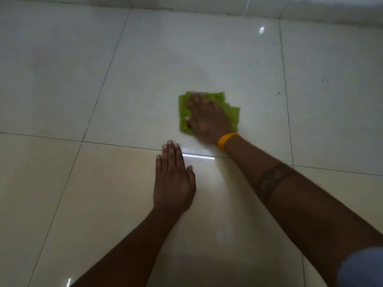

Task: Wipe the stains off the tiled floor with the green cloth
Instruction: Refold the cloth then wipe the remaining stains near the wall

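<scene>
Your right hand (207, 118) lies flat on the cloth (184, 112), fingers straight, pressing it to the floor (145, 69) just beyond the grout line. Your left hand (174, 179) rests open, nearer you. Small dark specks (278, 92) lie right of the cloth.

I can read nothing here — no word, number, brand or sign. The green cloth (209, 111) under my right hand (208, 121) is plain. The yellow wristband (227, 140) just behind that hand looks blank, though it is blurred. The dark band (273, 179) further back on my right forearm is a pattern — no letters can be made out.
</scene>
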